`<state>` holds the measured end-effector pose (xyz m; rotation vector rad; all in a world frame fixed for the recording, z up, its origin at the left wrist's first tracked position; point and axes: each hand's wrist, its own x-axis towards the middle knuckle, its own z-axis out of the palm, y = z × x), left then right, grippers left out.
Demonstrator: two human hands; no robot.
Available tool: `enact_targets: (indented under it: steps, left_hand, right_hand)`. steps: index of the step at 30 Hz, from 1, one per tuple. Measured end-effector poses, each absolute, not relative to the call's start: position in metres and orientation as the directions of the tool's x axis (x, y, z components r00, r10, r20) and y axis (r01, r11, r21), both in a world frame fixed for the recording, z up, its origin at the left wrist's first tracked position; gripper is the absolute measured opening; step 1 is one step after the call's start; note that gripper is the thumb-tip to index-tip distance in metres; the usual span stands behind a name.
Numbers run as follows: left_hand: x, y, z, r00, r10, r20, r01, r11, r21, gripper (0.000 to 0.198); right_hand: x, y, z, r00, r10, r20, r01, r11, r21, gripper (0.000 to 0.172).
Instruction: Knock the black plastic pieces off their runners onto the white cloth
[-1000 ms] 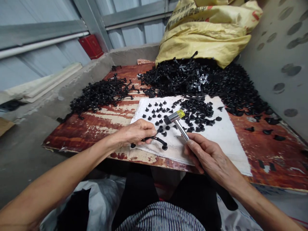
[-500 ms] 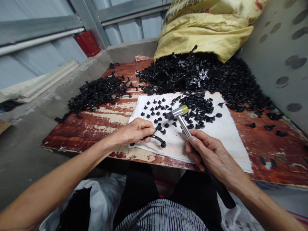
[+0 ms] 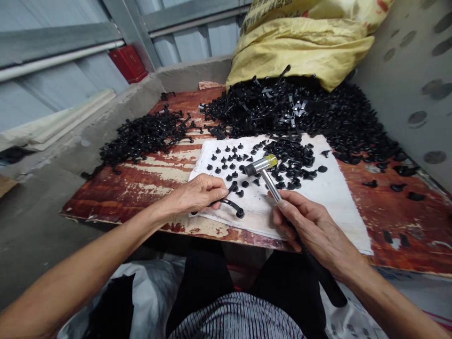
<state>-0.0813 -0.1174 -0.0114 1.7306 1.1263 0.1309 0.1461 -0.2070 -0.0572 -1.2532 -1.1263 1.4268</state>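
Now my left grip (image 3: 197, 194) is closed on a black curved part (image 3: 229, 203), pinning it flat against the white cloth (image 3: 339, 197). The part's round end (image 3: 240, 214) sticks out toward my right. Its other end lies under my fingers, so I cannot tell its full shape.

My right grip (image 3: 310, 226) is clamped around the shaft of a small hammer (image 3: 271, 186). The metal head (image 3: 260, 165) with its yellow tip is raised over the cloth, just above and to the right of the part.

Small black studs (image 3: 226, 162) stand scattered on the cloth beyond my left fingers, and a loose heap of black caps (image 3: 293, 160) lies beside the hammer head. The cloth rests on a worn red counter (image 3: 141, 188).

Farther back a big pile of black pieces (image 3: 300, 113) spreads under a yellow sack (image 3: 303, 47). A smaller pile (image 3: 144, 134) sits to the left, well apart from my hands, and a red box (image 3: 127, 63) leans at the wall.
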Motion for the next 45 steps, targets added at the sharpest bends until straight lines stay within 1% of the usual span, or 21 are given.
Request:
enact_targets:
  steps: [7,13,18,24,27,29,31,33,34,37,39,41,43,45]
  left_hand:
    - [-0.083,-0.116,-0.014,0.560,0.729,-0.394,0.626,-0.060,0.778,0.030]
    - [-0.082,-0.116,-0.014,0.555,0.729,-0.400,0.633,-0.059,0.772,0.029]
    - [-0.083,-0.115,-0.015,0.560,0.729,-0.393,0.642,-0.082,0.762,0.031]
    - [-0.079,-0.116,-0.008,0.534,0.728,-0.429,0.662,-0.044,0.748,0.028]
    - [-0.076,-0.116,-0.004,0.536,0.732,-0.420,0.662,-0.055,0.748,0.028]
    - [-0.076,-0.116,-0.003,0.537,0.726,-0.430,0.663,-0.049,0.747,0.029]
    - [-0.075,-0.114,-0.003,0.531,0.720,-0.447,0.674,-0.039,0.738,0.030]
    - [-0.075,-0.113,-0.002,0.518,0.723,-0.457,0.688,-0.036,0.724,0.031]
    - [-0.075,-0.112,-0.002,0.516,0.724,-0.457,0.694,-0.042,0.719,0.031]
    - [-0.075,-0.112,-0.001,0.525,0.731,-0.437,0.697,-0.074,0.713,0.031]
    - [-0.075,-0.112,-0.002,0.524,0.738,-0.425,0.690,-0.076,0.719,0.031]
    - [-0.076,-0.112,-0.003,0.522,0.740,-0.423,0.675,-0.056,0.735,0.031]
    - [-0.077,-0.113,-0.006,0.531,0.738,-0.416,0.654,-0.046,0.755,0.031]
    - [-0.078,-0.113,-0.008,0.537,0.738,-0.409,0.643,-0.044,0.764,0.032]
  right_hand:
    - [0.147,-0.207,-0.060,-0.089,0.982,-0.169,-0.050,-0.174,-0.983,0.033]
    - [0.148,-0.207,-0.062,-0.105,0.984,-0.145,-0.027,-0.148,-0.989,0.028]
    - [0.148,-0.208,-0.061,-0.092,0.983,-0.161,-0.049,-0.166,-0.985,0.032]
    - [0.147,-0.208,-0.061,-0.098,0.984,-0.149,-0.037,-0.153,-0.988,0.030]
    - [0.148,-0.209,-0.061,-0.099,0.983,-0.157,0.031,-0.154,-0.988,0.032]
    - [0.149,-0.209,-0.059,-0.090,0.986,-0.141,0.157,-0.126,-0.980,0.037]
    - [0.150,-0.210,-0.053,-0.072,0.996,-0.050,0.332,-0.023,-0.943,0.042]
    - [0.150,-0.211,-0.044,-0.082,0.992,0.096,0.492,0.125,-0.862,0.046]
    - [0.149,-0.211,-0.039,-0.104,0.980,0.170,0.546,0.199,-0.814,0.047]
    - [0.146,-0.214,-0.029,-0.164,0.914,0.370,0.609,0.389,-0.691,0.048]
    - [0.145,-0.215,-0.028,-0.173,0.866,0.469,0.630,0.463,-0.624,0.051]
    - [0.146,-0.214,-0.032,-0.229,0.856,0.463,0.682,0.481,-0.551,0.053]
    - [0.147,-0.213,-0.035,-0.297,0.866,0.402,0.724,0.479,-0.496,0.055]
    - [0.147,-0.214,-0.035,-0.297,0.861,0.414,0.710,0.489,-0.507,0.057]
